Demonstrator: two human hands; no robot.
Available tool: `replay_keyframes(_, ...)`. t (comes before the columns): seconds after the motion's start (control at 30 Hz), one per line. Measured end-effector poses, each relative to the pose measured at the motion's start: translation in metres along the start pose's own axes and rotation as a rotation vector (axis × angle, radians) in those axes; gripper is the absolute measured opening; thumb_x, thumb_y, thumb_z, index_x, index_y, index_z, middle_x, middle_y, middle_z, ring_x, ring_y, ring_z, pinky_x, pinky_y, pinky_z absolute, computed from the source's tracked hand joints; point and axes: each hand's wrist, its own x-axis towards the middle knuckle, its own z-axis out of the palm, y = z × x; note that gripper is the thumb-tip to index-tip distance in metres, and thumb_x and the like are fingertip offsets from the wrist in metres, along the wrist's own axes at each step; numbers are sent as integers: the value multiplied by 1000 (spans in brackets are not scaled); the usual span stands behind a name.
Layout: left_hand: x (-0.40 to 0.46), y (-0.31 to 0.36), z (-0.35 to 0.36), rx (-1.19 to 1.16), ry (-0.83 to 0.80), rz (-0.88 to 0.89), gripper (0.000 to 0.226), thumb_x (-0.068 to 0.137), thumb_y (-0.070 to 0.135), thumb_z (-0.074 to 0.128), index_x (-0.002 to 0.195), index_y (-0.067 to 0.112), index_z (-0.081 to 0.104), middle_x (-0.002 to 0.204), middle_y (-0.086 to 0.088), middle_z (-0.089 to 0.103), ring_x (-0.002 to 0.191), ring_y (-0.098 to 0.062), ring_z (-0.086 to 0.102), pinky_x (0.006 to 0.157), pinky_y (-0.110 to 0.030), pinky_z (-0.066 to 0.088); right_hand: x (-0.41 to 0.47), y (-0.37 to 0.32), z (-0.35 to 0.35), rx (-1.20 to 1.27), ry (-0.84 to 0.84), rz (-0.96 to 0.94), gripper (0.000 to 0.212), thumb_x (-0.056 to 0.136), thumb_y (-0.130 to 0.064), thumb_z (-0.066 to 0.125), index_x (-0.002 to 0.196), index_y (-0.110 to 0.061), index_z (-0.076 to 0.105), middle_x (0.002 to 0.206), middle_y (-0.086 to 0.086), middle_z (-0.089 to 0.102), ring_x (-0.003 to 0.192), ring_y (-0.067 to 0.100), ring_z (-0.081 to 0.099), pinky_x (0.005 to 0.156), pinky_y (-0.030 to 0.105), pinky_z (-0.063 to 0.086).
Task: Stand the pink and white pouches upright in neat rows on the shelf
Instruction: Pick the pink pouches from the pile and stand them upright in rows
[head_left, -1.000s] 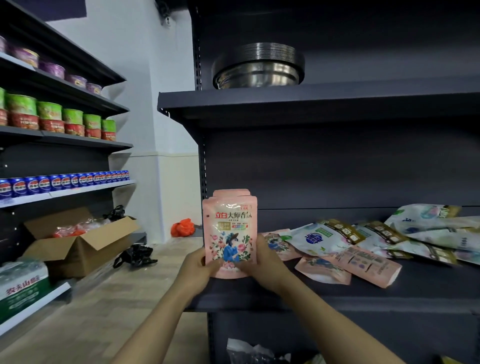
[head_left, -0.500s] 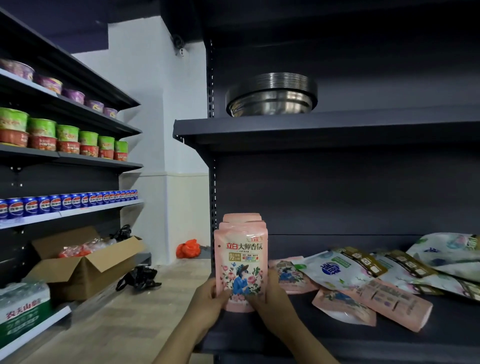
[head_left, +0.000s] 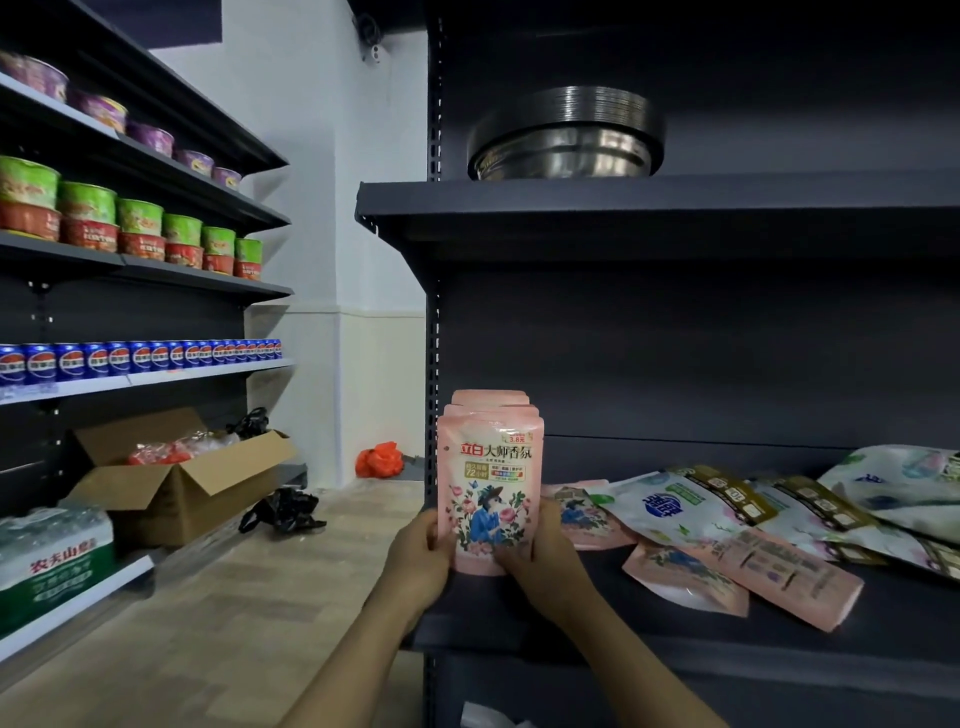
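Fingers (head_left: 435, 525) of the left hand (head_left: 415, 561) curl round the left edge of the front pink pouch (head_left: 489, 493); those of the right hand (head_left: 545, 556) curl round its lower right edge, thumb on its face. Far left: side shelving with purple-lidded cups (head_left: 104, 111) on top, green and red cups (head_left: 137, 231) below, a row of blue cans (head_left: 140, 357) lower still, and a wrapped green pack (head_left: 52, 564) at the bottom. Beside it, an open cardboard box (head_left: 182, 493), a black bag (head_left: 283, 512) on the floor, an orange bag (head_left: 380, 460) by the wall. Centre: dark shelf (head_left: 675, 639) at whose left end the gripped pouch stands upright, further pink pouches (head_left: 491, 401) upright close behind it. Upper shelf (head_left: 623, 208): stacked metal basins (head_left: 566, 137). Right of the hands: loose pouches lying flat and overlapping, a pink one (head_left: 579, 517) just beside the right hand, a white pouch (head_left: 670, 512) next, more pink pouches lying flat (head_left: 769, 571) in front, pale floral ones (head_left: 904, 483) at the far right. Both forearms rise from the lower edge, hands side by side at the pouch's base.
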Motion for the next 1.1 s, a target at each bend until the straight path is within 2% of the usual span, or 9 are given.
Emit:
replay_keyframes(0.1, -15, 14, 3, 86, 239, 100, 32, 97, 15, 41, 127, 11, 50, 125, -4, 57, 114, -21, 55, 89, -21, 39, -4, -6, -5, 32, -44, 33, 51, 85, 2, 59, 124, -14, 31, 122, 3, 55, 104, 11, 56, 61, 9, 50)
replay_keyframes(0.2, -27, 42, 1, 141, 538, 308, 27, 96, 14, 42, 118, 2, 53, 108, -6, 58, 105, -26, 56, 84, -27, 40, -8, -18, -20, -2, -47, 26, 47, 85, 6, 53, 120, -17, 32, 123, 8, 55, 100, 10, 56, 65, 12, 48)
replay_keyframes(0.37, -33, 108, 13, 132, 506, 539, 22, 96, 17, 44, 113, 5, 53, 104, 1, 52, 95, -13, 52, 81, -23, 42, -8, -49, -68, -202, 98, -17, 52, 87, 1, 51, 135, -7, 31, 124, 13, 49, 110, 22, 49, 89, 33, 43)
replay_keyframes(0.5, -39, 152, 40, 111, 458, 614, 21, 96, 15, 44, 112, 6, 53, 105, 0, 53, 91, -10, 51, 74, -14, 40, -14, -67, -111, -312, 131, -36, 42, 88, 1, 47, 129, -6, 40, 106, 5, 49, 95, 18, 47, 81, 27, 35)
replay_keyframes(0.63, -46, 174, 68, 88, 401, 653, 19, 95, 13, 45, 109, 5, 53, 101, 1, 51, 85, -10, 50, 72, -18, 40, -23, -75, -140, -381, 139, -44, 38, 88, 0, 44, 126, -7, 43, 98, 5, 53, 90, 20, 49, 77, 27, 35)
replay_keyframes(0.77, -40, 168, 96, 106, 288, 530, 20, 93, 12, 47, 111, 5, 53, 101, -8, 59, 86, -19, 55, 76, -28, 44, -29, -67, -156, -431, 110, -45, 32, 92, -4, 43, 123, -6, 46, 99, 5, 55, 88, 19, 50, 75, 25, 35)
replay_keyframes(0.9, -22, 145, 125, 292, 111, 221, 35, 93, 17, 48, 126, 7, 46, 122, -14, 58, 110, -28, 56, 87, -29, 42, -22, -40, -163, -462, 91, -31, 31, 94, -6, 44, 125, -5, 47, 115, 11, 58, 92, 17, 49, 78, 22, 34)
replay_keyframes(1.0, -7, 128, 138, 421, -19, 33, 39, 93, 18, 48, 129, 5, 42, 130, -16, 53, 117, -32, 53, 89, -30, 42, -9, -22, -164, -480, 77, -13, 29, 96, -6, 40, 124, -6, 48, 107, 10, 58, 89, 17, 48, 72, 19, 32)
replay_keyframes(1.1, 12, 115, 148, 499, -88, -36, 34, 92, 15, 46, 122, 0, 46, 128, -20, 53, 115, -35, 53, 88, -33, 43, 9, -9, -161, -499, 67, -34, 28, 98, -9, 37, 123, -5, 48, 99, 11, 59, 86, 20, 51, 66, 19, 31)
